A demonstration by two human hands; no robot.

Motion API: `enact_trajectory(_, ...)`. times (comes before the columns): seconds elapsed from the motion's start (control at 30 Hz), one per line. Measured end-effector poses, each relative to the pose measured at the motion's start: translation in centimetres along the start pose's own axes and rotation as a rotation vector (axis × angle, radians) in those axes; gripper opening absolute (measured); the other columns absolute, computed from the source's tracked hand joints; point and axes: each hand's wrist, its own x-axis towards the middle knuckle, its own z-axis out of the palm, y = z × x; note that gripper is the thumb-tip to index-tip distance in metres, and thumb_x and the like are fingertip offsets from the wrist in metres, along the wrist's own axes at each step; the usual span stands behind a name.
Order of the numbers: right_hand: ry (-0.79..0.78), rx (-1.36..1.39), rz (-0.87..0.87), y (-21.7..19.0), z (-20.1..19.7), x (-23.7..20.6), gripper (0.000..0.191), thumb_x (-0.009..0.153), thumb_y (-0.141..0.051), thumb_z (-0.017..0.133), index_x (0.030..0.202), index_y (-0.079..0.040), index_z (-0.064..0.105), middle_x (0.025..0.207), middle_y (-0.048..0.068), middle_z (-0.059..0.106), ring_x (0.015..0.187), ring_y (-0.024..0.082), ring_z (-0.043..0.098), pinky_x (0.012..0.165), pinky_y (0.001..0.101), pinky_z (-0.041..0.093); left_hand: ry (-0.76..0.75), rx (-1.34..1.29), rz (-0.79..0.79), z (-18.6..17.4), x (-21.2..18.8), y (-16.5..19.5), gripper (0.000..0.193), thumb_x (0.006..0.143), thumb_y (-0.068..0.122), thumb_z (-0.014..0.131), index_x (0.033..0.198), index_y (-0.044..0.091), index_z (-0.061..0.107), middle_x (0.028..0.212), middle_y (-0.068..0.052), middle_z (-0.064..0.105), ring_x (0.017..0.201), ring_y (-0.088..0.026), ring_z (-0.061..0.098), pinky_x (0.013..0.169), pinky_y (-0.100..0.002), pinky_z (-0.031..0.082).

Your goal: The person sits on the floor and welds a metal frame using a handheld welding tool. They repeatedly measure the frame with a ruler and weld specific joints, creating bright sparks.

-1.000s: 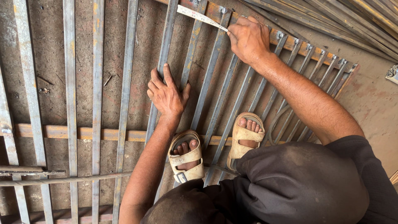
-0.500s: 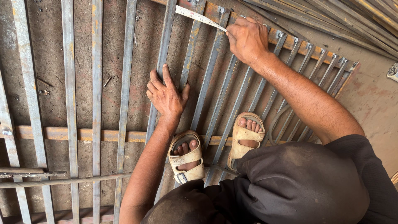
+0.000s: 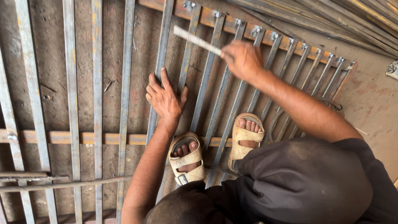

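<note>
1. Left hand — fingers spread, palm flat on the vertical bars of a steel grille lying on the floor.
2. Right hand — closed round a flat metal ruler, held over the grille's far rail.
3. Sandals — standing on the bars, near.

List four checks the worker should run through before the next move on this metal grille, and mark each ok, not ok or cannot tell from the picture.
1. Left hand flat on a bar of the grille, steadying it: ok.
2. Right hand gripping the flat metal strip: ok.
3. Strip lying against the bars: cannot tell; it appears raised and blurred.
4. Feet protected: not ok; open sandals leave the toes bare among the bars.
5. Bars seated on the orange cross rail: cannot tell.
</note>
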Motion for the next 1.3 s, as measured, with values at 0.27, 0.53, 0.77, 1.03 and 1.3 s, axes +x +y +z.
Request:
enact_trajectory(0.27,0.379,0.179,0.209,5.6,-2.0,-9.2,0.023,0.098,-0.031,0.075,0.101,-0.008,0.074,0.094,0.012,0.070,0.085,0.032,0.069,0.073,0.0457,0.055,0.032,0.243,0.132,0.9,-0.8,-1.5,0.116,0.092,0.071,0.073,0.170,0.003,0.020,0.170,-0.031,0.022,0.152,-0.058,0.024,0.118,-0.074,0.014)
enact_trajectory(0.53,0.920,-0.181,0.832,19.8,-3.5,-21.6,0.031,0.097,-0.038,0.070,0.113,-0.012,0.070,0.111,0.015,0.070,0.104,0.038,0.067,0.088,0.0474,0.053,0.103,0.104,0.060,0.3,-1.2,-2.4,0.109,0.093,0.084,0.056,0.165,0.007,0.032,0.156,-0.033,0.037,0.141,-0.048,0.044,0.110,-0.063,0.039)
enact_trajectory(0.77,0.986,0.060,1.638,28.3,-3.1,-28.4,0.094,0.095,-0.064,0.070,0.135,0.017,0.045,0.119,0.036,0.059,0.110,0.049,0.062,0.088,0.0488,0.053,0.140,0.111,0.147,0.2,-1.3,-3.5,0.107,0.094,0.077,0.061,0.165,0.003,0.032,0.156,-0.031,0.038,0.141,-0.048,0.041,0.115,-0.064,0.036)
enact_trajectory(1.03,0.643,0.790,1.531,31.3,-3.2,-28.2,0.073,0.097,-0.050,0.065,0.137,0.009,0.047,0.110,0.026,0.062,0.098,0.040,0.064,0.079,0.0446,0.054,0.011,0.038,-0.003,0.0,-0.6,-3.1,0.108,0.082,0.053,0.090,0.165,0.010,0.037,0.158,-0.032,0.036,0.139,-0.052,0.037,0.115,-0.062,0.030)
enact_trajectory(1.3,1.237,1.443,0.891,32.1,-9.2,-29.7,0.054,0.100,-0.035,0.061,0.139,0.001,0.049,0.101,0.017,0.065,0.085,0.031,0.065,0.070,0.0405,0.055,0.027,0.056,-0.034,-1.0,0.9,-0.4,0.106,0.070,0.051,0.090,0.155,0.010,0.041,0.146,-0.027,0.040,0.123,-0.044,0.045,0.099,-0.053,0.039)
